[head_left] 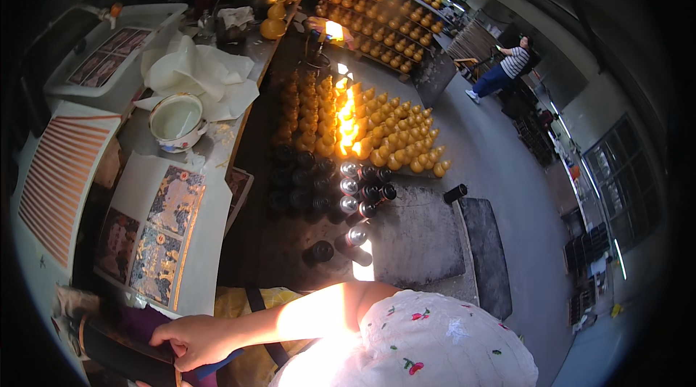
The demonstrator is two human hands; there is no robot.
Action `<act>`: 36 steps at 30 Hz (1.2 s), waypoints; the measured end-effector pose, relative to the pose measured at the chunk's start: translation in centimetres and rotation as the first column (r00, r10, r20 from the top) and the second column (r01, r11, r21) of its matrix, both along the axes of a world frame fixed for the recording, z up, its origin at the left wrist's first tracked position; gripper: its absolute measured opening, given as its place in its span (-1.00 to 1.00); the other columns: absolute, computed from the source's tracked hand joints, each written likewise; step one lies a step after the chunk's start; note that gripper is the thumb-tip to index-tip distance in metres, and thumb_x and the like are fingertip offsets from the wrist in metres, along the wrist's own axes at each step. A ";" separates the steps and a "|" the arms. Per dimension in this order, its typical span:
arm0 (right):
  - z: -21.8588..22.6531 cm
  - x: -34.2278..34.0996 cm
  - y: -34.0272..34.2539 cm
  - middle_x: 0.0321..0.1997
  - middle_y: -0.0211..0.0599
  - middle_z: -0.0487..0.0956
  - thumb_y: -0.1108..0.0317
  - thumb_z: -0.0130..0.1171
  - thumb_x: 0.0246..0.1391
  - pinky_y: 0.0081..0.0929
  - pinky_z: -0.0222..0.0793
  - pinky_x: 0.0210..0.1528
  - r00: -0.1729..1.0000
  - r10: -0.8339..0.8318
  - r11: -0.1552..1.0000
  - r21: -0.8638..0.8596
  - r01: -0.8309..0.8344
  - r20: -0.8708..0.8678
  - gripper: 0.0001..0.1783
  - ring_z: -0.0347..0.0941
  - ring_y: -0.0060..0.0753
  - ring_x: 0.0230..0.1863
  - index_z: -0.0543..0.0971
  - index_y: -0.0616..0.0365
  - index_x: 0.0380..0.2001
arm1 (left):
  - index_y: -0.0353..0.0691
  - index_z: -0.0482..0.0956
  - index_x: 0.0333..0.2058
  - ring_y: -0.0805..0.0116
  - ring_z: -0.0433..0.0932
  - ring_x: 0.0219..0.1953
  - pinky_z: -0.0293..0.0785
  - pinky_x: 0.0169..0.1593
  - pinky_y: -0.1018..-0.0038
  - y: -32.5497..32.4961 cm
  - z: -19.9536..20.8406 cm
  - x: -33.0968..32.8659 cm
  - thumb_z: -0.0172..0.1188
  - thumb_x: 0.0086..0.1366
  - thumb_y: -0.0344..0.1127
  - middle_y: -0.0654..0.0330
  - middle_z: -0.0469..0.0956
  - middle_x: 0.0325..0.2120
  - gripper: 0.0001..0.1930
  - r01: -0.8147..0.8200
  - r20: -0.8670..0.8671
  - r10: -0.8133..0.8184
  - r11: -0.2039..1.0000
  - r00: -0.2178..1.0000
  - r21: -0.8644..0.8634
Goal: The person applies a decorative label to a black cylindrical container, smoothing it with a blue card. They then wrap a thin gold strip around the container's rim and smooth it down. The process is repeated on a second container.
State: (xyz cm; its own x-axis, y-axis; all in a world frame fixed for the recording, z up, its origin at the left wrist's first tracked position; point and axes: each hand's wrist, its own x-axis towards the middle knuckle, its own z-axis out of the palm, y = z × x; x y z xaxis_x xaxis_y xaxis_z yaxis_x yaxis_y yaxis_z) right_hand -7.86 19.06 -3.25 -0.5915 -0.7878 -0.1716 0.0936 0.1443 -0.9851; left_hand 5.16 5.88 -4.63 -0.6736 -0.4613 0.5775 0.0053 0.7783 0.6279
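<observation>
My right hand (194, 340) reaches in at the lower left, its fingers curled over the edge of a dark, rounded cylinder (123, 352). Purple cloth (145, 323) lies beside the cylinder, and a bit of blue material shows under my wrist. Only a sliver of skin at the bottom edge may be my left hand (143, 384); its fingers are hidden. Near my right hand, printed sheets with dark and gold patterns (156, 264) lie on the worktable. A pale sheet with reddish-brown stripes (64, 176) is further left.
A white enamel pot (176, 123) stands by crumpled white paper (203, 68) and a plastic tray (109, 60). Rows of yellow gourd-shaped pieces (395, 129) and dark cylinders (301, 180) stand on the floor. More gourds fill a rack (384, 17). Another person (512, 64) stands far right.
</observation>
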 end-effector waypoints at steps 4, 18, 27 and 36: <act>0.0 0.1 0.0 -0.46 -0.33 0.48 0.34 0.26 -0.02 -0.39 0.31 -0.30 0.999 -0.001 1.000 -0.028 0.002 0.048 -0.36 0.43 -0.38 -0.38 0.42 0.30 0.17 | -0.42 0.24 0.33 -0.03 0.24 0.34 0.35 0.26 0.22 0.2 0.0 0.2 0.25 0.36 -0.01 -0.22 0.15 0.35 -0.24 0.043 -0.033 -0.042 0.998 0.999 0.055; -0.4 -0.6 -0.9 -0.35 -0.37 0.59 0.31 0.32 0.14 -0.55 0.40 -0.25 0.989 0.062 0.997 -0.044 -0.056 0.131 -0.32 0.49 -0.58 -0.31 0.35 0.29 0.27 | -0.45 0.13 0.38 0.00 0.27 0.19 0.16 0.28 0.26 -1.2 -1.2 0.4 0.26 0.27 -0.20 -0.18 0.26 0.17 -0.19 0.053 0.008 -0.056 0.976 0.998 0.213; 0.7 -0.4 -0.4 -0.43 -0.42 0.54 0.47 0.30 0.09 -0.59 0.38 -0.19 0.978 0.043 0.998 -0.053 -0.033 0.206 -0.36 0.45 -0.65 -0.35 0.36 0.34 0.24 | -0.53 0.15 0.34 0.06 0.17 0.30 -0.07 0.37 0.30 -0.8 -1.3 1.0 0.30 0.22 -0.21 -0.13 0.24 0.22 -0.17 0.049 0.048 -0.062 0.969 0.997 0.241; 0.8 -0.8 -0.1 -0.42 -0.40 0.55 0.46 0.32 0.09 -0.57 0.40 -0.18 0.967 0.047 0.997 -0.063 -0.032 0.252 -0.35 0.47 -0.64 -0.34 0.36 0.37 0.23 | -0.55 0.12 0.35 -0.04 0.08 0.38 -0.10 0.41 0.23 -0.7 -1.2 0.8 0.31 0.19 -0.23 -0.22 0.13 0.31 -0.14 0.064 0.064 -0.085 0.959 0.994 0.276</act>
State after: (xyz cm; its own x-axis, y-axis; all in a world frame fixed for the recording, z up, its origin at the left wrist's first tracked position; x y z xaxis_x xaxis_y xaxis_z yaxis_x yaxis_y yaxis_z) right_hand -8.69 18.98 -2.48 -0.5028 -0.8228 -0.2650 0.3364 0.0961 -0.9368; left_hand 6.01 5.20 -5.85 -0.7483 -0.5412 0.3835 0.0022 0.5762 0.8173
